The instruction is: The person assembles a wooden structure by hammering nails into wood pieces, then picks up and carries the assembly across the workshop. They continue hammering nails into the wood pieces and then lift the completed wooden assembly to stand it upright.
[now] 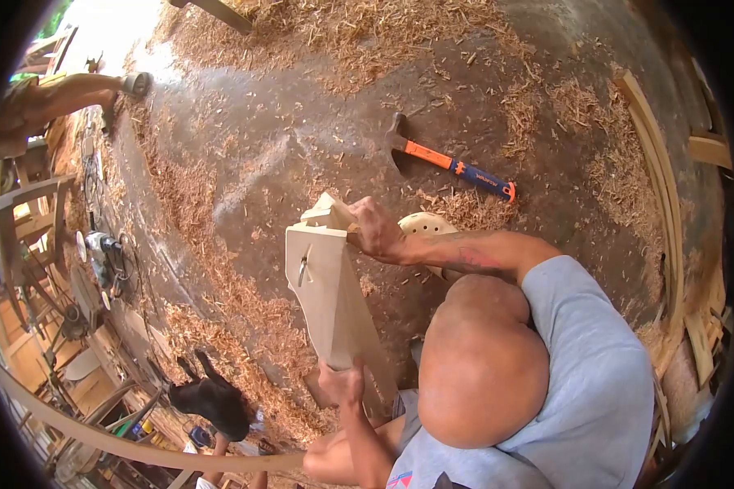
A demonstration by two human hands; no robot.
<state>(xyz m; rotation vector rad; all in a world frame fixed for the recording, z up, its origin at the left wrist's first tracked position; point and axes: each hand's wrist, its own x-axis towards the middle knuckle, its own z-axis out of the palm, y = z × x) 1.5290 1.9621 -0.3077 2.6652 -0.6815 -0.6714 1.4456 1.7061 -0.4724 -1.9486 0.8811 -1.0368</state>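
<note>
A pale wooden workpiece (334,301) made of joined flat boards stands tilted in front of my body. A slot with a thin metal-looking piece (303,269) shows on its near-left face. My right hand (373,230) is closed at its upper end, partly hiding the edge there. Lower down, my left hand (342,383) grips the workpiece's side near my knee. Just beyond my right wrist, partly covered by the forearm, lies a round wooden disc with holes (426,224). A claw hammer (457,163) with an orange and blue handle rests on the floor past the workpiece.
Wood shavings (245,326) litter the dark floor (261,106). Long planks (656,179) lie at right. A black dog (212,403) lies at lower left, near a curved wooden strip (139,444). A power tool (104,257) and another person's leg (77,94) are at left.
</note>
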